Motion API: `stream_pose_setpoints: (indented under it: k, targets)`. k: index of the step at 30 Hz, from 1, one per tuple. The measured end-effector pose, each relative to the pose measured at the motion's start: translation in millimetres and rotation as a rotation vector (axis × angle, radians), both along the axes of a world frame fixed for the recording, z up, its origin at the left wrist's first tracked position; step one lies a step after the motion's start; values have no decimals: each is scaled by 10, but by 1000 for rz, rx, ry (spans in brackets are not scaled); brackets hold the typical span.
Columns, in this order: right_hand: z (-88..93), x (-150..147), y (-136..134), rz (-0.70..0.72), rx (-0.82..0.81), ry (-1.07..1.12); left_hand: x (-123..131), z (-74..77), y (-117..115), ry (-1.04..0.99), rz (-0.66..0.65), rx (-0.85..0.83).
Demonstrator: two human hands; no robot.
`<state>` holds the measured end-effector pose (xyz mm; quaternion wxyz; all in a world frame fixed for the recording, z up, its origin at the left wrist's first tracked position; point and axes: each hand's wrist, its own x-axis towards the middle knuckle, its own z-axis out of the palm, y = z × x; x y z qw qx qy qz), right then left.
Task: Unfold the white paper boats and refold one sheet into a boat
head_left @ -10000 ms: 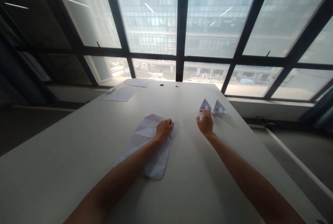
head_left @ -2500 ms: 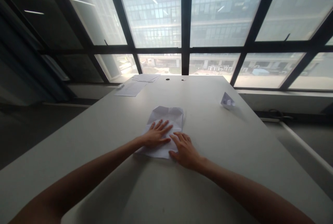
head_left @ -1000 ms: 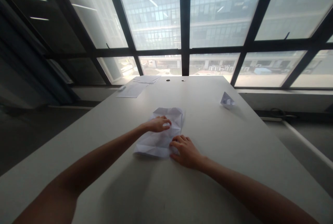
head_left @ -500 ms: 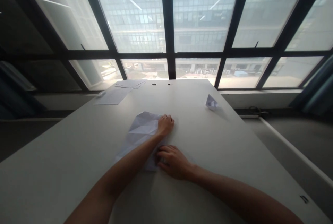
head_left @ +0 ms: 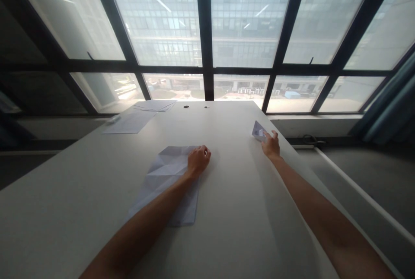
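A creased white sheet of paper (head_left: 165, 179) lies flat on the white table (head_left: 233, 210), stretching from the middle toward me. My left hand (head_left: 197, 161) rests curled in a loose fist on the sheet's far right corner. My right hand (head_left: 270, 145) is stretched out to the right, its fingertips touching a small folded paper boat (head_left: 258, 130) near the table's right edge. Whether those fingers pinch the boat or only touch it is unclear.
Several loose white sheets (head_left: 129, 122) lie at the table's far left corner, beside two small round holes (head_left: 186, 107) in the tabletop. Large dark-framed windows rise beyond the table. The table's right edge runs close to the paper boat.
My right hand left the sheet's near end and reached right to the paper boat. The sheet now lies unfolded and longer. My left hand stays on its far corner.
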<state>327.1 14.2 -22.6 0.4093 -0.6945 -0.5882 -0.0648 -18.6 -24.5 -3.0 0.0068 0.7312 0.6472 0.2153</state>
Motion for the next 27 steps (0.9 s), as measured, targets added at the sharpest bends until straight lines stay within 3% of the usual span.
stream_pose_setpoints:
  k: [4,8,11,15,18,22,27]
  targets:
    - [-99,104,57,77,57,10,53,81,-80,-57,-107,55]
    - [-13,-151,-45,124,116,91,80,68,-91,-217,-246,101]
    - [76,-649,-355,235,181,195,121,-9,-58,-511,-379,47]
    - [145,-1381,-983,499,146,269,204,-55,-50,-946,-488,-132]
    - [174,-1677,-1356,641,113,281,247,-28,-91,-1047,-469,-181]
    - [220,-1692,-1507,683,94,270,258,-29,-143,-987,-443,-145]
    - [180,-1462,-1267,527,139,535,263,-61,-178,-937,-581,-242]
